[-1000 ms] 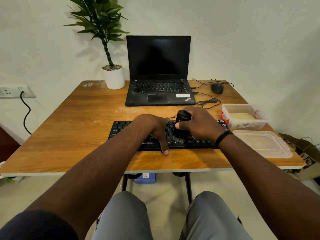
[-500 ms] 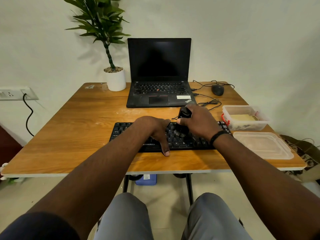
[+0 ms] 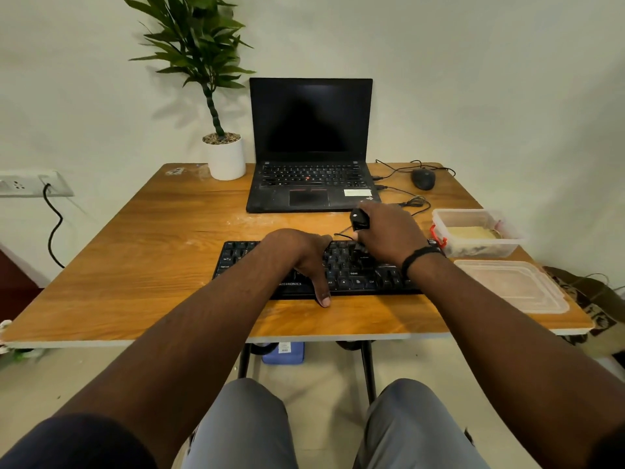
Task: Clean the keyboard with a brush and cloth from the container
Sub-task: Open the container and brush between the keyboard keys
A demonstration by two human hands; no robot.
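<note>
A black keyboard (image 3: 351, 275) lies near the front of the wooden table (image 3: 142, 265). My left hand (image 3: 304, 255) rests on its middle, fingers over the keys and thumb stretched down past the front edge. My right hand (image 3: 389, 233) grips a black brush (image 3: 359, 221) over the keyboard's far edge, right of centre; the bristles are hidden by the hand. The open clear container (image 3: 473, 235) to the right holds a pale cloth (image 3: 471, 232).
An open black laptop (image 3: 311, 177) stands behind the keyboard, with a potted plant (image 3: 225, 157) to its left and a mouse (image 3: 422, 178) with cables to its right. The container's clear lid (image 3: 510, 286) lies at the table's front right.
My right hand has carried the brush from the keyboard's middle rows up to its far edge. My left hand has stayed in place on the keyboard.
</note>
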